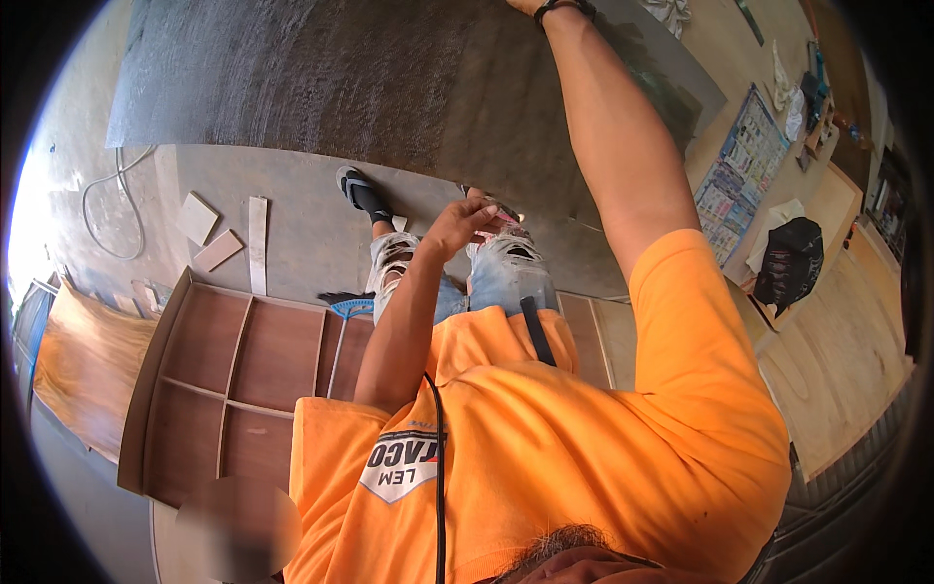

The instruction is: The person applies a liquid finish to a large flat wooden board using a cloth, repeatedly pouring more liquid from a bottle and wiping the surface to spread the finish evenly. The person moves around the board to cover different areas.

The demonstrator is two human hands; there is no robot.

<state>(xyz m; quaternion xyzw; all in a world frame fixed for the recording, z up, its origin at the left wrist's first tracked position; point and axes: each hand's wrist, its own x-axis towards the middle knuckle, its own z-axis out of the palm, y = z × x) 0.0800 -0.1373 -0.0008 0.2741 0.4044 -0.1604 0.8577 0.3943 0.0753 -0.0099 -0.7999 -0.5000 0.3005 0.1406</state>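
Observation:
A large dark panel [292,68] with a streaky, glossy surface spans the top of the view. My right hand [530,6] is at the panel's far edge, cut off by the frame, fingers hidden. My left hand [457,226] is lower, beside my right knee over the torn jeans. Its fingers are closed around a small, mottled pinkish item [501,214] that I cannot make out clearly. My sandalled foot [360,195] stands on the concrete floor below the panel's near edge.
Wooden offcuts [199,219], a cable [107,234] and a blue broom [350,309] lie left. A framed plywood piece [195,350] and wood-grain boards [73,350] are behind me. At right are a printed sheet [735,165], a black bag [788,268], assorted tools [812,107] and plywood [837,360].

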